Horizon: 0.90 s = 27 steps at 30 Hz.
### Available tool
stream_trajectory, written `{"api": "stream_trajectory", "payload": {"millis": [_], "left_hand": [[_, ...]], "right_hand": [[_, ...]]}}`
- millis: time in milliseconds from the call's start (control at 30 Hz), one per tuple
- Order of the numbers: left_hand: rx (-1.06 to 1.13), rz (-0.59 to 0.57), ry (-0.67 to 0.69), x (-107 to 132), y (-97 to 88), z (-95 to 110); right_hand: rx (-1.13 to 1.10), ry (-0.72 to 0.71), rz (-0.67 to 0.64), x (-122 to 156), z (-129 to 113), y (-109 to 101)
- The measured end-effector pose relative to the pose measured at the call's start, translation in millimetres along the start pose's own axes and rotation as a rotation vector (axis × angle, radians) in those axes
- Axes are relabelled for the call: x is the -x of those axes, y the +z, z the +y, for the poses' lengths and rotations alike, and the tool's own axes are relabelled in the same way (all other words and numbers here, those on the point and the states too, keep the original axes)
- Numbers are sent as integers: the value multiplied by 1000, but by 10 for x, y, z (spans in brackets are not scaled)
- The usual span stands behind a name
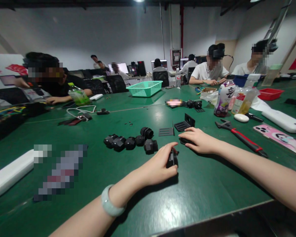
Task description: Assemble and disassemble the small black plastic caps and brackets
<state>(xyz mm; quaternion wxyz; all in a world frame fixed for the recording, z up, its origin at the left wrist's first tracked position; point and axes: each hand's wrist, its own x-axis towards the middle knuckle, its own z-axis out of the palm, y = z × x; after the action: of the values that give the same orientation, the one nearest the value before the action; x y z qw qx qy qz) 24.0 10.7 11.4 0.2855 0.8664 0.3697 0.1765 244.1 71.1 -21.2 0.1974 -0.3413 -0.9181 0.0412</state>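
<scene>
My left hand (159, 166) is closed round a small black plastic part (172, 159), held just above the green table (199, 191). A pale green bracelet sits on that wrist. My right hand (199, 141) lies on the table to the right with its fingers curled over a flat black piece (185, 141), pinning it down. Just behind the hands lie several black cylindrical parts (132, 141) in a cluster. Black slotted plates (166, 131) and a black hinged bracket (186, 123) rest behind my right hand.
An adjustable wrench with a red-and-black handle (241, 137), a pink phone (278, 136), a white mouse (241, 118), bottles (224, 98) and a red tray (270, 93) are at right. A teal basket (145, 88) is at the back. Other people sit around the table. A white case (10, 172) lies at left.
</scene>
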Motion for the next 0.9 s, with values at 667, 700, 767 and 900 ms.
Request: {"api": "stream_trajectory", "payload": {"millis": [667, 700, 767, 900], "left_hand": [[56, 78, -6, -19, 3, -18], [63, 100, 8, -20, 5, -23], [79, 137, 44, -19, 12, -26], [117, 171, 107, -13, 30, -17]], "right_hand": [[-186, -121, 134, 64, -248, -136], [-230, -138, 147, 71, -287, -126], [-295, -158, 191, 84, -363, -101], [-360, -200, 254, 105, -480, -64]]}}
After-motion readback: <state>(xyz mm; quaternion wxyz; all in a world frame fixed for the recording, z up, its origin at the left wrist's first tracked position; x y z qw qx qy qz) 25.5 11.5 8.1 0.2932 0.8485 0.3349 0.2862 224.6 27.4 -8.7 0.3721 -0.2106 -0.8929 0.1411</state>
